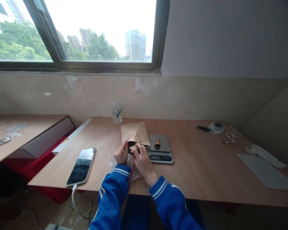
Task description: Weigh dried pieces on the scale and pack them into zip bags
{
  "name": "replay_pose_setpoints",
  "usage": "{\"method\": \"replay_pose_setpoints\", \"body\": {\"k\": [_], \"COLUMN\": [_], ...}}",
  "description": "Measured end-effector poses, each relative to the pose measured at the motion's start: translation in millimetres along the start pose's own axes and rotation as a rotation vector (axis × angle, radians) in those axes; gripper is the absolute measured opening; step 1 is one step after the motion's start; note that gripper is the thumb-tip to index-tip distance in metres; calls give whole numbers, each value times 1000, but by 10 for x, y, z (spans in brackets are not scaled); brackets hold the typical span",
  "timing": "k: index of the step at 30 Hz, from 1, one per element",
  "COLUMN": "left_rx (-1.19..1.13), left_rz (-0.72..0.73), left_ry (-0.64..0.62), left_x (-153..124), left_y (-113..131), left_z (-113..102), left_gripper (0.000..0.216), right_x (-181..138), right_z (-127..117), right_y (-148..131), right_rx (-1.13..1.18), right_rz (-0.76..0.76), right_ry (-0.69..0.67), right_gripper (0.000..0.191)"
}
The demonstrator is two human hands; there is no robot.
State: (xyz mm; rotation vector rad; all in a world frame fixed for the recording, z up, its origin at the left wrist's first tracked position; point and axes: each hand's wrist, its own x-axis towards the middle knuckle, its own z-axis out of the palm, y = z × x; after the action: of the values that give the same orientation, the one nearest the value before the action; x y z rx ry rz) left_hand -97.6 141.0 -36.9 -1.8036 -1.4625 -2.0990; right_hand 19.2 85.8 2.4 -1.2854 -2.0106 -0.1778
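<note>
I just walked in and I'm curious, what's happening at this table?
A person in blue sleeves is at a wooden table. The left hand and right hand both hold the open end of a brown paper bag, which lies flat on the table. Right beside it sits a small scale with a little brown piece on its plate. A phone lies to the left, plugged into a cable.

Two hands are counted, the left hand [121, 154] and the right hand [142, 160]. One brown paper bag [135, 133], one kitchen scale [160, 149], one phone [81, 166], one water bottle [116, 113], one screwdriver [200, 127] and one grey sheet [266, 173] are seen. Two tabletops are shown, the near tabletop [196, 166] and the left tabletop [28, 126].
</note>
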Motion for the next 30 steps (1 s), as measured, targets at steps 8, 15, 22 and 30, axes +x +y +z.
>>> {"method": "replay_pose_setpoints", "body": {"k": [8, 15, 22, 30], "left_rx": [40, 38, 24, 45], "left_rz": [-27, 31, 87, 81], "left_ry": [0, -42, -41, -60], "left_x": [16, 31, 29, 30], "left_y": [29, 54, 47, 59], "left_z": [-11, -36, -38, -52], "left_gripper": [23, 21, 20, 21], "right_x": [-235, -191, 31, -629], "right_z": [-384, -690, -470, -563], "right_y": [49, 925, 1425, 1829], "right_rx": [277, 217, 179, 113], "right_rz": [27, 334, 305, 426], "right_ry": [227, 336, 2, 218], "right_gripper": [30, 29, 48, 59]}}
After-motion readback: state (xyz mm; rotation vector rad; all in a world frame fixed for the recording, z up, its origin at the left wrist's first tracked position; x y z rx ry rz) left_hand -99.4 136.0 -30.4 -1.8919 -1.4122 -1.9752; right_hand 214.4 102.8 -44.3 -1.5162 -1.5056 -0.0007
